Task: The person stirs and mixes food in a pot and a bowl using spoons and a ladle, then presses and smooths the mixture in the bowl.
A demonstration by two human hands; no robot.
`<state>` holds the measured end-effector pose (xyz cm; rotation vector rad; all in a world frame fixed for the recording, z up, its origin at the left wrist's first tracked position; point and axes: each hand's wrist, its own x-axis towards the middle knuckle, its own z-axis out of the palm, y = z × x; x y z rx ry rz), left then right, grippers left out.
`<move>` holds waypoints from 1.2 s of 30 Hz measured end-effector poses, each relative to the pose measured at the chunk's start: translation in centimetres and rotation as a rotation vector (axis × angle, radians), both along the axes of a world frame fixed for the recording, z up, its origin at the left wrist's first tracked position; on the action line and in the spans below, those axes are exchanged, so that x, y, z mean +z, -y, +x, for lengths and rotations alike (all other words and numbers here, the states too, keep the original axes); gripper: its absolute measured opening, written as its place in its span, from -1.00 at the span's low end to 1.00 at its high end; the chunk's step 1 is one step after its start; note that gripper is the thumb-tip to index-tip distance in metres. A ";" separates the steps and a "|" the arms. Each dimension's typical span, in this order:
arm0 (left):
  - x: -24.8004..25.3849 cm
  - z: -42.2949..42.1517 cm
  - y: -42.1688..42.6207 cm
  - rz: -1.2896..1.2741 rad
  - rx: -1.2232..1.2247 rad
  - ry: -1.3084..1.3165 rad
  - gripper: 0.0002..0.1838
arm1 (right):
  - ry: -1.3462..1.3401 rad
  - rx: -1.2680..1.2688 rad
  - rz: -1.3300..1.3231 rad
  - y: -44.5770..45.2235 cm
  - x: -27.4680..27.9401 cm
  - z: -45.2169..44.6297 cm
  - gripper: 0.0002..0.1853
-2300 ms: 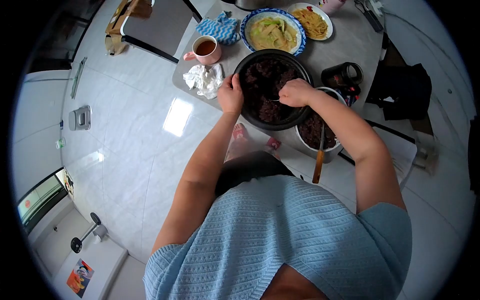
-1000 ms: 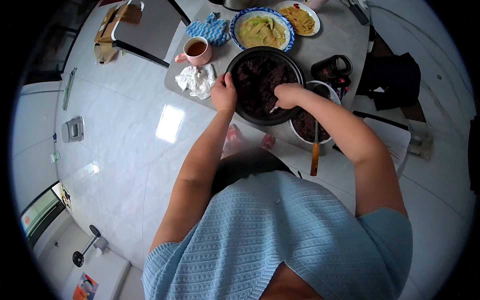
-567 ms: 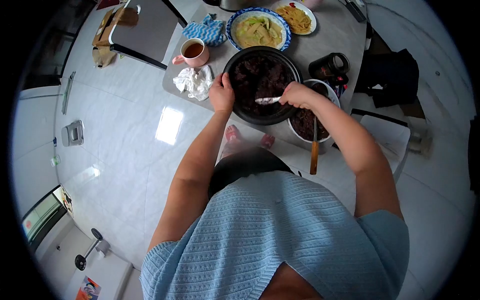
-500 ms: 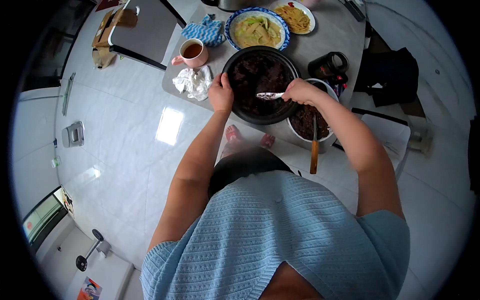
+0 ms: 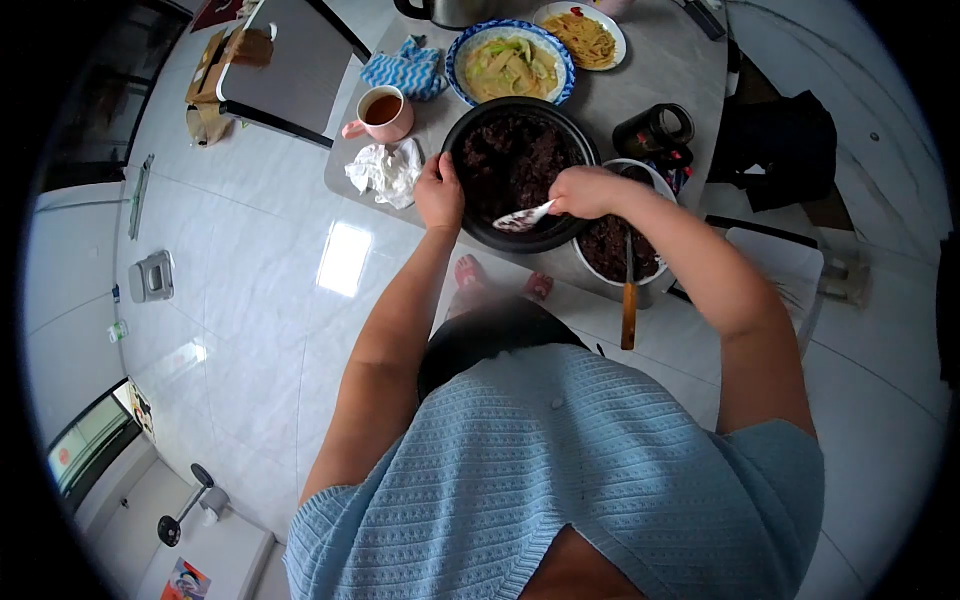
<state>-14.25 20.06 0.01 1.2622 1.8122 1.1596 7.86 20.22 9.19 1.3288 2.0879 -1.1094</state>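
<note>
My left hand (image 5: 439, 192) grips the left rim of a black round pot (image 5: 520, 240), thumb over the edge. Inside lies a dark purple, sticky rice-like mass (image 5: 535, 160). My right hand (image 5: 585, 192) is closed around the handle of a white rice paddle (image 5: 522, 217), whose smeared blade is low in the pot near its front wall. Right of the pot, partly under my right forearm, stands a white bowl (image 5: 593, 264) with similar dark food. A utensil with a wooden handle (image 5: 628, 315) rests in that bowl, its handle jutting over the table edge.
On the grey table (image 5: 625, 85) are a pink mug (image 5: 384, 112) of brown drink, crumpled tissue (image 5: 388, 175), a blue-white cloth (image 5: 405, 70), a patterned plate of food (image 5: 465, 85), a plate of yellow strips (image 5: 583, 40) and a dark jar (image 5: 655, 132). A chair (image 5: 290, 65) stands at left.
The paddle has moved down and slightly left, from the pot's middle to its front side, now tilted. The rice looks more broken into clumps. My left hand stays on the rim.
</note>
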 end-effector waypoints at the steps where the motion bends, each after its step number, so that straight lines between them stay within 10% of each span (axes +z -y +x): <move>1: -0.2 0.0 0.0 0.000 0.009 0.013 -0.67 | 0.008 -0.004 0.014 0.4 -0.5 -1.0 -0.73; 11: -1.2 -0.1 -0.1 0.022 0.015 0.032 -0.65 | 0.182 -0.532 0.151 2.5 -2.4 -10.2 -0.76; 25: -1.2 -0.2 -0.2 -0.007 -0.003 -0.024 -0.64 | 0.101 -0.836 -0.103 0.8 -0.4 1.1 -0.59; 36: -0.5 -0.1 -0.1 0.001 -0.011 -0.019 -0.65 | 0.139 -0.640 0.365 4.8 2.8 0.8 -0.67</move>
